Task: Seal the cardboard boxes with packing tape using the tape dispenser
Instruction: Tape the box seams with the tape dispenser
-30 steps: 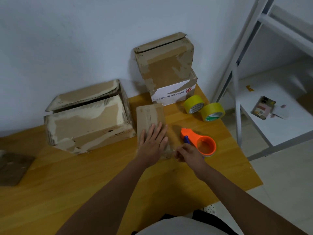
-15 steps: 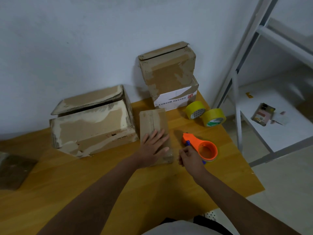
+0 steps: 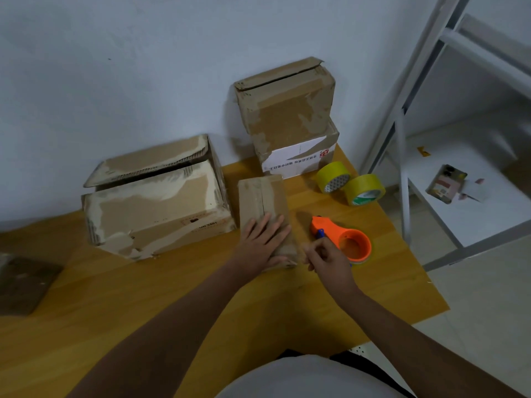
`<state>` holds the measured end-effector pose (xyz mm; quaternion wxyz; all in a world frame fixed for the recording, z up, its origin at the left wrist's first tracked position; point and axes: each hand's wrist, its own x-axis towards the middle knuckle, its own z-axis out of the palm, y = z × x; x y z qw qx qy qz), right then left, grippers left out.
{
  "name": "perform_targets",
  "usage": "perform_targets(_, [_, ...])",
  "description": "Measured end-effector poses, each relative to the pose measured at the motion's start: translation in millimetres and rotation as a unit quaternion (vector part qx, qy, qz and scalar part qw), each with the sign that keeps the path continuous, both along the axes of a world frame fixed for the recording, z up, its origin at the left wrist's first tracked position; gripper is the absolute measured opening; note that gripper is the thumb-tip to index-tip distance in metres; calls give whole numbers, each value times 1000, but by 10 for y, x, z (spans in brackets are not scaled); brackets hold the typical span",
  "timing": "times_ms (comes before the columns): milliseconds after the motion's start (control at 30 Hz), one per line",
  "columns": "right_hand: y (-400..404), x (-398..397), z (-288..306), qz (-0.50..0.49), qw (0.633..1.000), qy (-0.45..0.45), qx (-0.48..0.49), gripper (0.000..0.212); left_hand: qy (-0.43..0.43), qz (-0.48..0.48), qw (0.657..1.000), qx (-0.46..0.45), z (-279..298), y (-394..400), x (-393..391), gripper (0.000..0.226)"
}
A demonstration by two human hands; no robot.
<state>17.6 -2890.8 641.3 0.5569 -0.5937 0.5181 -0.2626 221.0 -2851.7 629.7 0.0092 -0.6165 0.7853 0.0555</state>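
Small cardboard box (image 3: pixel 264 214) lying flat on wooden table (image 3: pixel 143 305), approx. centre of view, w/ strip of tape along its top. Left hand (image 3: pixel 263 242) resting palm-down on near end of that box, fingers straight & spread, pressing, nothing gripped. Right hand (image 3: pixel 326 258) just right of box's near corner, fingers curled in, thumb & forefinger close together as if pinching; blurred, so can't tell what's held, if anything. Orange tape dispenser (image 3: pixel 343 239) on table just behind right hand, ring end nearest hand, handle pointing away toward wall; contact w/ hand not clear. Two yellow tape rolls (image 3: pixel 350 182) on edge, touching each other, near table's far right edge, well apart from dispenser. Large worn box (image 3: pixel 155 208) immed. left of small box, top flap raised, surface torn pale in patches. At back against wall (image 3: pixel 115 67), box w/ white printed label (image 3: pixel 298 156) w/ another brown box (image 3: pixel 287 110) stacked on top, flap slightly open. Flat dark piece (image 3: pixel 23 282) at left edge of table. White metal shelf (image 3: pixel 471 191) to right, beyond table, w/ small packet (image 3: pixel 445 183) & paper scrap on it. White shirt at bottom of view.
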Motion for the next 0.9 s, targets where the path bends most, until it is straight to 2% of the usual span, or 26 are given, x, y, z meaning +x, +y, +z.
perform_targets(100, [8,-9,-7,7,1000,-9,-15,21,-47,-15,999,-15,-45,42,19,94])
perform_targets(200, [-6,-5,-52,0,999,3,-37,18,-16,-6,1000,11,-50,22,28,97])
perform_targets(300, [-6,-10,-101,1,998,26,-62,16,32,34,999,-3,6,-27,-53,94])
perform_targets(467, [-35,23,-161,14,994,49,-99,14,-22,40,995,-88,-105,-21,-126,74])
perform_targets(900, [-203,250,-364,76,974,120,-177,15,-27,60,991,-116,-211,-57,-180,72])
